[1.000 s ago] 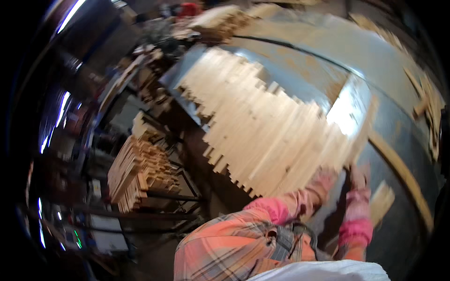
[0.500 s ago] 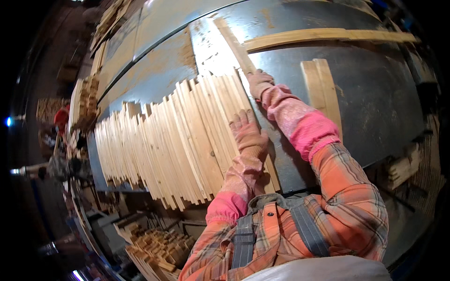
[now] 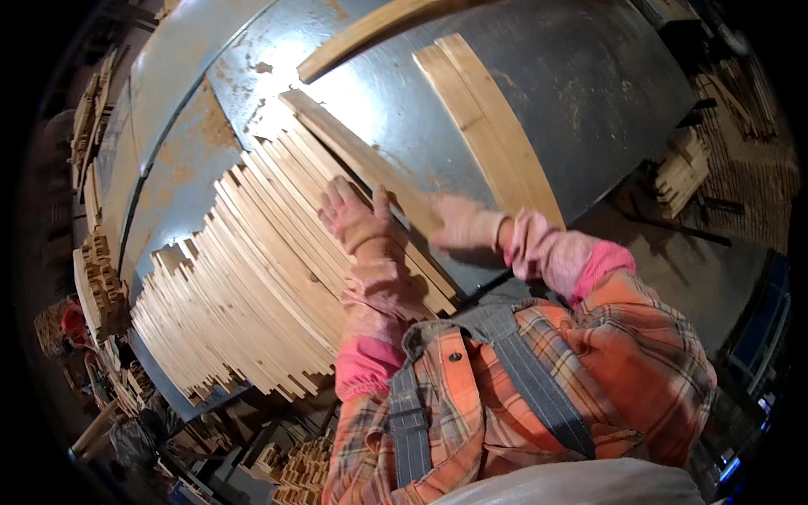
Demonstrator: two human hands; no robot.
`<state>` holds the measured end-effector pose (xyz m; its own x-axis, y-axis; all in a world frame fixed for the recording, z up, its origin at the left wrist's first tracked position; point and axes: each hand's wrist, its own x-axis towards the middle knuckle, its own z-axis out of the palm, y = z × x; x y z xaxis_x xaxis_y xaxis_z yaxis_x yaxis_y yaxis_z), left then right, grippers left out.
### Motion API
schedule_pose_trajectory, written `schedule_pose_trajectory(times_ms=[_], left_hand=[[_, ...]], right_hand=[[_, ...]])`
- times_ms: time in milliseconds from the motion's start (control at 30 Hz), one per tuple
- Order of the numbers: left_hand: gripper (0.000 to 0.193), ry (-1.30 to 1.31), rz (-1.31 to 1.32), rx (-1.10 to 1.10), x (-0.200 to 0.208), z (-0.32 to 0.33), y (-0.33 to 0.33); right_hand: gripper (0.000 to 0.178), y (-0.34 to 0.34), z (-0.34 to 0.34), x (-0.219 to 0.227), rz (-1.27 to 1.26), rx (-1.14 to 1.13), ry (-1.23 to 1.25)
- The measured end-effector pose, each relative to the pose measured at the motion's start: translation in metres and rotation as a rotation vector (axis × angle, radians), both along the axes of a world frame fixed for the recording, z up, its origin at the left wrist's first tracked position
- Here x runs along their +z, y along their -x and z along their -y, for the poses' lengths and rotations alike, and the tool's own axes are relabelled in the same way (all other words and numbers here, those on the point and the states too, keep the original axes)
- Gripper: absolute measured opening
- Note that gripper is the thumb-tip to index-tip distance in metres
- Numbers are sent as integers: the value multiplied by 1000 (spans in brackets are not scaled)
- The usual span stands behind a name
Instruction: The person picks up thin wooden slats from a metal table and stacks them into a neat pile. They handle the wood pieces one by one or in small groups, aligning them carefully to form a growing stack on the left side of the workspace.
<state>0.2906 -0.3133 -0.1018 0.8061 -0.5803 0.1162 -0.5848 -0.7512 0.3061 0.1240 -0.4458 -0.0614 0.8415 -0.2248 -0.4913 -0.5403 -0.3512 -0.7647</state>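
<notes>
Long pale wooden slats (image 3: 244,278) lie side by side in a wide row on the grey metal table (image 3: 589,101). My left hand (image 3: 360,223) rests flat on the right part of this row, fingers spread. A separate wooden strip (image 3: 358,156) lies slantwise along the row's right edge, with a dark narrow gap between at its far part. Beside its near part is my right hand (image 3: 473,225), smeared by motion; its fingers cannot be made out, nor whether they grip the strip. Both forearms wear pink sleeve covers.
Two wider boards (image 3: 492,122) lie together right of the strip. A long beam (image 3: 370,34) crosses the far side of the table. Stacked wood (image 3: 101,282) stands at the left, more wood (image 3: 303,471) below the near edge, and a small stack (image 3: 682,172) at the right.
The view has turned, shifting the table's contents left. My right hand has drawn back toward me along the strip, whose far end is now nearer. My left hand stays spread on the slats.
</notes>
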Motion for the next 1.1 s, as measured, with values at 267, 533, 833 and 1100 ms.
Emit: schedule_pose_trajectory(times_ms=[267,533,833,1100], left_hand=[[92,-266,-121,-7,38,9,8],[97,-344,-152,6,44,12,5],[93,-233,-33,-9,25,5,8],[84,-201,-90,-33,40,10,7]], right_hand=[[77,112,21,-8,-413,-319,563],[98,177,41,-27,-318,-290,612],[103,185,28,14,-447,-189,574],[74,210,103,-6,-543,-131,694]])
